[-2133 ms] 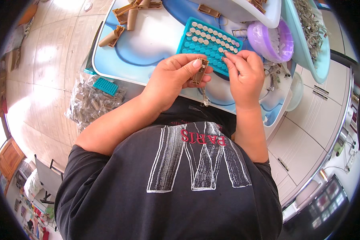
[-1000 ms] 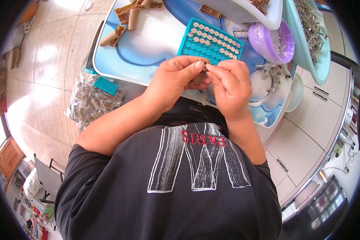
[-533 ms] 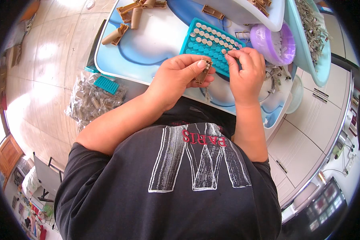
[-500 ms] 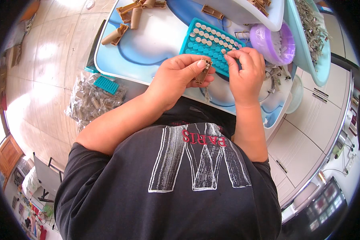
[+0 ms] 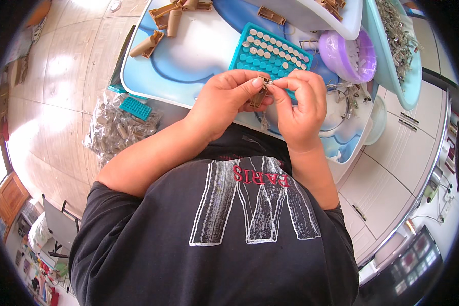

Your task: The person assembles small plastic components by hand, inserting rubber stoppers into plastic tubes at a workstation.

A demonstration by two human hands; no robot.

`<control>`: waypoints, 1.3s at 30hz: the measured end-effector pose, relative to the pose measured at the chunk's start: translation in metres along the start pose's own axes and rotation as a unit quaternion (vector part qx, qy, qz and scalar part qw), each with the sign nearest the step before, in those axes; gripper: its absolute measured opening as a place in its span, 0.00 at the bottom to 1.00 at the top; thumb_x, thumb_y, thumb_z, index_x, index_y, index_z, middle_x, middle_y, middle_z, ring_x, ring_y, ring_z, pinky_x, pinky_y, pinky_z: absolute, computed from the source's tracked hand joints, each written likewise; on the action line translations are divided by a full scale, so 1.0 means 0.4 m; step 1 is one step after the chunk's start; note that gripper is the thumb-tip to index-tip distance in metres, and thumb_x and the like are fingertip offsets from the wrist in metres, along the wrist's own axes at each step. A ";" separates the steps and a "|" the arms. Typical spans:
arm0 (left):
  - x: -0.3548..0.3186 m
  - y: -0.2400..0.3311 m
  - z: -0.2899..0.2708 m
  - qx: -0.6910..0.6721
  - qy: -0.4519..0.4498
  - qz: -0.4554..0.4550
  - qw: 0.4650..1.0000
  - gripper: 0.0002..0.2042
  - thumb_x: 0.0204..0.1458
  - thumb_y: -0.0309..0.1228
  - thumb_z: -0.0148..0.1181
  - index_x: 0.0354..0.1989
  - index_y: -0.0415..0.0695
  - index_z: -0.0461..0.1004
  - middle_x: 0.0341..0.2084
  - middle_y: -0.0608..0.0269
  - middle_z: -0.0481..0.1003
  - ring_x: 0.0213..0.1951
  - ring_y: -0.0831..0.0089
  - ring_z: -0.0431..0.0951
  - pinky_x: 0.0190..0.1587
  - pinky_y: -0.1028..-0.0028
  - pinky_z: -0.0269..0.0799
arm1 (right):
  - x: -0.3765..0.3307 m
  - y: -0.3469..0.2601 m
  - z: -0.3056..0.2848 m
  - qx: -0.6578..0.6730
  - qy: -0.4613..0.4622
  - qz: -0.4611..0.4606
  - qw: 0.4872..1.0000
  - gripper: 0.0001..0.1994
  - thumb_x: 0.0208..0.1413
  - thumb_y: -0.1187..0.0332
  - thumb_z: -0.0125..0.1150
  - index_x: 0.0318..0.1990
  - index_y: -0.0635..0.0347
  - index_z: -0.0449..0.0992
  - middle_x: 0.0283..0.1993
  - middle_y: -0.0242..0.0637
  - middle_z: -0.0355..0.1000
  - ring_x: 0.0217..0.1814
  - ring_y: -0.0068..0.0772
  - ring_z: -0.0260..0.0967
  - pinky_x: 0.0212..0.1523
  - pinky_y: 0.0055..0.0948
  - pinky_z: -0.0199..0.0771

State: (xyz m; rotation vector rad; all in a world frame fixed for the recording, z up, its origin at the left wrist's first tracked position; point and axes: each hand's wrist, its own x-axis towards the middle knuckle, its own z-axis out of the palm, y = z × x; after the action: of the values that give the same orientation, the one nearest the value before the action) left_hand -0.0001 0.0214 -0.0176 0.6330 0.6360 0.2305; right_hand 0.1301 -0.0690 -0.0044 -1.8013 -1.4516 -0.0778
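Observation:
My left hand (image 5: pixel 222 99) is closed around a narrow brown plastic casing (image 5: pixel 260 97), its open side facing up with small parts inside. A thin strand of wires (image 5: pixel 264 121) hangs below that hand. At the casing's upper end, my right hand (image 5: pixel 303 107) pinches a small pale piece (image 5: pixel 271 82) between thumb and forefinger; the fingertips mostly cover it. Just beyond both hands lies a teal tray (image 5: pixel 234 62) of round pockets. White round pieces (image 5: pixel 268 45) fill rows in its far part, while nearer pockets show bare teal.
Brown casings (image 5: pixel 173 23) lie at the table's far left. A purple bowl (image 5: pixel 336 56), a white bin (image 5: pixel 311 15) and a light-green basin (image 5: pixel 410 86) of metal parts crowd the right. Wired parts (image 5: pixel 349 99) lie right of my hand. A clear bag (image 5: pixel 104 127) of brown pieces sits below left.
My right hand has moved left and nearer from the teal tray to the casing, bringing a small pale piece with it. My left hand has stayed in place, holding the casing.

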 end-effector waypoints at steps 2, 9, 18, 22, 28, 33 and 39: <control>0.000 0.001 0.002 0.000 0.001 -0.001 1.000 0.13 0.59 0.32 0.50 0.46 0.34 0.70 0.33 0.61 0.75 0.35 0.75 0.76 0.41 0.74 0.74 | 0.003 0.000 0.001 -0.003 -0.003 -0.004 1.000 0.08 0.38 0.72 0.67 0.26 0.56 0.72 0.31 0.34 0.68 0.34 0.38 0.66 0.36 0.33 0.63; 0.000 0.000 0.001 -0.001 0.003 -0.003 1.000 0.13 0.59 0.32 0.50 0.46 0.35 0.70 0.33 0.61 0.75 0.34 0.76 0.76 0.41 0.74 0.74 | 0.007 -0.004 0.004 0.019 -0.032 0.009 0.999 0.07 0.39 0.74 0.65 0.26 0.59 0.71 0.29 0.35 0.68 0.33 0.40 0.65 0.35 0.35 0.65; 0.000 -0.007 0.000 -0.012 0.018 0.000 1.000 0.13 0.58 0.31 0.51 0.46 0.34 0.70 0.32 0.62 0.75 0.33 0.77 0.75 0.40 0.76 0.73 | -0.001 -0.004 0.016 0.014 -0.054 -0.007 0.998 0.05 0.41 0.75 0.62 0.28 0.59 0.72 0.29 0.36 0.69 0.33 0.41 0.65 0.35 0.35 0.65; -0.017 0.003 0.013 0.028 0.019 0.008 0.999 0.13 0.57 0.32 0.53 0.45 0.35 0.71 0.33 0.61 0.75 0.34 0.77 0.76 0.40 0.77 0.73 | -0.009 -0.019 0.016 0.014 -0.036 0.006 0.999 0.05 0.43 0.75 0.61 0.28 0.59 0.73 0.29 0.36 0.68 0.32 0.41 0.65 0.34 0.35 0.66; -0.034 0.025 -0.012 0.020 0.007 0.007 1.000 0.12 0.58 0.32 0.50 0.45 0.37 0.70 0.34 0.60 0.75 0.34 0.75 0.76 0.40 0.75 0.73 | 0.022 -0.022 0.000 0.165 -0.098 0.059 0.980 0.03 0.48 0.75 0.60 0.30 0.63 0.74 0.29 0.38 0.70 0.33 0.38 0.67 0.35 0.31 0.67; -0.042 0.025 -0.044 -0.003 0.006 0.023 1.000 0.12 0.60 0.34 0.46 0.44 0.39 0.69 0.32 0.61 0.75 0.34 0.73 0.77 0.40 0.74 0.74 | 0.122 -0.007 0.014 0.110 -0.043 0.089 0.989 0.03 0.50 0.75 0.58 0.32 0.63 0.76 0.28 0.40 0.71 0.34 0.38 0.71 0.35 0.29 0.69; -0.053 0.031 -0.055 0.002 -0.001 0.037 0.999 0.10 0.60 0.33 0.46 0.42 0.39 0.69 0.31 0.59 0.74 0.33 0.71 0.76 0.39 0.73 0.73 | 0.247 -0.021 0.117 -0.007 -0.090 -0.065 0.994 0.08 0.45 0.70 0.59 0.35 0.55 0.76 0.39 0.37 0.73 0.41 0.39 0.71 0.42 0.38 0.70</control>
State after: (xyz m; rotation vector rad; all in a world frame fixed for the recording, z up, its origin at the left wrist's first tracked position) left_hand -0.0306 0.0335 -0.0138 0.6616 0.6126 0.2980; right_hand 0.1370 0.0379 0.0183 -1.7605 -1.7000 0.0081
